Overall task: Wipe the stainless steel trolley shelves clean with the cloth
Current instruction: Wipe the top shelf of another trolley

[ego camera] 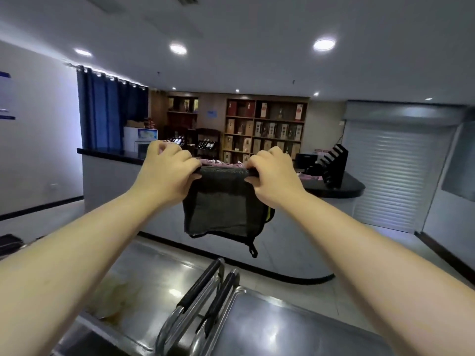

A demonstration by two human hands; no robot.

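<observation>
A dark grey cloth (225,209) with black edging and a small hanging loop hangs in the air in front of me, folded over. My left hand (168,168) pinches its top left corner and my right hand (273,172) pinches its top right corner. Both arms are stretched forward. Below the cloth stand two stainless steel trolleys: the left trolley's top shelf (154,273) and the right trolley's top shelf (280,327). Their black-gripped handles (205,286) meet between them. A pale smear (113,296) lies on the left shelf.
A long counter with a black top (113,152) runs across the room behind the cloth. Wooden shelving with boxes (264,129) lines the back wall. A blue curtain (110,114) hangs at left and a roller shutter (393,176) closes the right side.
</observation>
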